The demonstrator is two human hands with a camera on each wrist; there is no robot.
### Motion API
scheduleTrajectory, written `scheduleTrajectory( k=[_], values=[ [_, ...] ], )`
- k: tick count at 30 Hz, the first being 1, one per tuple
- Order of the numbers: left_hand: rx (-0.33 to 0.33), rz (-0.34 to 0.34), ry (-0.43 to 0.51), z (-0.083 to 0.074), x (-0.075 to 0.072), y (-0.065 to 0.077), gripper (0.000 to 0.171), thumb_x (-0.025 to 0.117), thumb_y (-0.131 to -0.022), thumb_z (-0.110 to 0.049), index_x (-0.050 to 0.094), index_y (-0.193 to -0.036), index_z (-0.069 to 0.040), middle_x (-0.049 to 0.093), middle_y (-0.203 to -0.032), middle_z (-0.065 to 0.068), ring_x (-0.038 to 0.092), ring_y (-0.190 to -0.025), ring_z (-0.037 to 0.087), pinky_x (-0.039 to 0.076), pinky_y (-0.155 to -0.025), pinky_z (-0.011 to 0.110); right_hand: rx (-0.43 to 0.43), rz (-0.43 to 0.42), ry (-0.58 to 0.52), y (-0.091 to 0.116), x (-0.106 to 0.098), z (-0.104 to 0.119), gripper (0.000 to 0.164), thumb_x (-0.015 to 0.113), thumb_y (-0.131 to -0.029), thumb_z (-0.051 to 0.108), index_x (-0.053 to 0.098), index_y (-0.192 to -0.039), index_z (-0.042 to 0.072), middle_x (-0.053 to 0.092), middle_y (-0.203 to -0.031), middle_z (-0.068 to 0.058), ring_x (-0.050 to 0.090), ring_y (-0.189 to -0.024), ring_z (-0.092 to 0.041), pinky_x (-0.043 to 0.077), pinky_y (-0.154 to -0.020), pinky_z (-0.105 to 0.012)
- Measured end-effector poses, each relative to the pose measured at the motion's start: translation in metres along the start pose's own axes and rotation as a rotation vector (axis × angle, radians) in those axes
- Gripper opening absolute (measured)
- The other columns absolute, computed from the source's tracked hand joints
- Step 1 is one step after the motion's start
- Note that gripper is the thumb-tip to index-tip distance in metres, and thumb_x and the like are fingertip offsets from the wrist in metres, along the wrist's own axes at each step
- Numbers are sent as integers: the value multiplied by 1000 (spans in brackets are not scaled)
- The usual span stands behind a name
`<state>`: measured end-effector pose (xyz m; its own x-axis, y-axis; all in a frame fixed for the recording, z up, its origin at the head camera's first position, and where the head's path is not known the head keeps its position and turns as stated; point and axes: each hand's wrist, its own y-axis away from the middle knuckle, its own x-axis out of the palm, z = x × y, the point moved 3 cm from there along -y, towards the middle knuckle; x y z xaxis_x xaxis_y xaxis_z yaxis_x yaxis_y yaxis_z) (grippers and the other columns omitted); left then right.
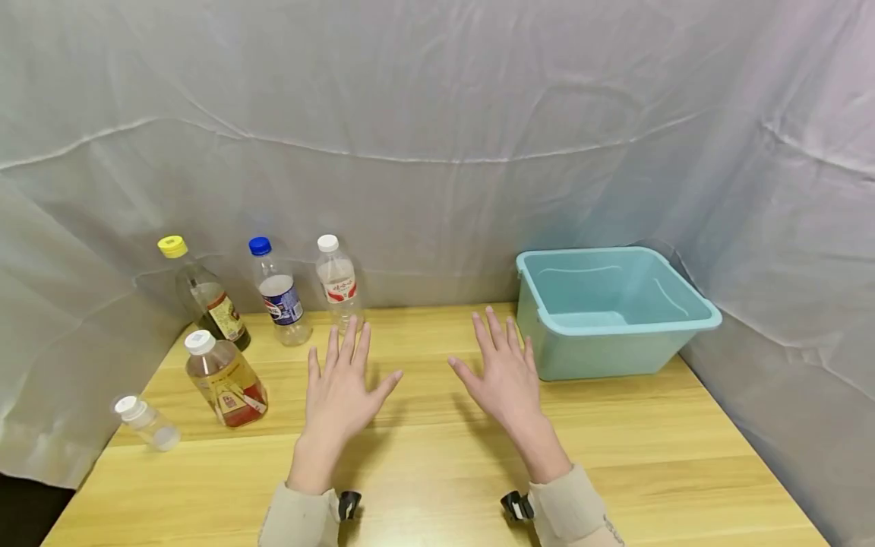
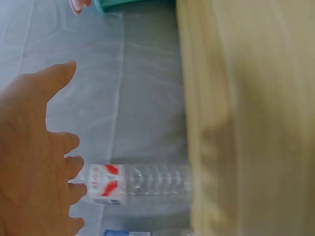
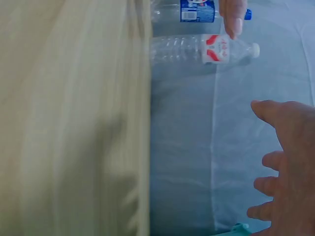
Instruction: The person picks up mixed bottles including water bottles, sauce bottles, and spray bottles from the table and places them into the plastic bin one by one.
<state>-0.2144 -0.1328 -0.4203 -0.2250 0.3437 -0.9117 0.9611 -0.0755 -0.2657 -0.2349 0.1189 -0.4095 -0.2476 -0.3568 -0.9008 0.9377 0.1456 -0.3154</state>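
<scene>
Both hands are held palm down above the wooden table, fingers straight and spread, holding nothing. My left hand (image 1: 344, 395) is nearest to a clear bottle with a white cap and a red-and-white label (image 1: 337, 281), which stands upright behind its fingertips. Left of that stands a clear bottle with a blue cap (image 1: 279, 296). A dark bottle with a yellow cap (image 1: 213, 304) is farther left, with a brown-liquid bottle with a white cap (image 1: 229, 384) in front of it. My right hand (image 1: 506, 376) is just left of a light-blue plastic bin (image 1: 595, 357).
A small clear bottle with a white cap (image 1: 149, 424) is at the table's left edge. Grey cloth (image 1: 437, 213) hangs behind the table (image 1: 437, 486) and along both sides. The bin has an open top and stands at the back right.
</scene>
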Motion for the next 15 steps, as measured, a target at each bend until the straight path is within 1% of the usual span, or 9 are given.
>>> scheduleTrajectory(
  k=[3,11,15],
  values=[
    [12,-27,-10,-4,-7,0,97,50,-97,-73,15,-168,-17,2,-175,4,0,-160,35,-4,-126,64,-18,-25,-7,-1,-8,5,86,56,-99,63,28,-166,18,19,-173,-6,17,-157,-40,15,-124,-67],
    [68,-111,-13,-23,-29,-6,96,51,-96,-73,15,-168,-20,5,-175,4,-1,-160,33,-3,-126,63,-45,-84,-46,0,-33,13,86,58,-99,62,27,-166,18,20,-173,-6,14,-159,-37,12,-126,-65],
    [86,-123,-9,-36,-39,-12,96,48,-96,-75,13,-169,-22,0,-175,1,-8,-160,27,-5,-127,60,-62,-128,-49,0,-47,11,86,58,-99,62,27,-166,18,19,-173,-6,14,-159,-37,13,-126,-65]
  ],
)
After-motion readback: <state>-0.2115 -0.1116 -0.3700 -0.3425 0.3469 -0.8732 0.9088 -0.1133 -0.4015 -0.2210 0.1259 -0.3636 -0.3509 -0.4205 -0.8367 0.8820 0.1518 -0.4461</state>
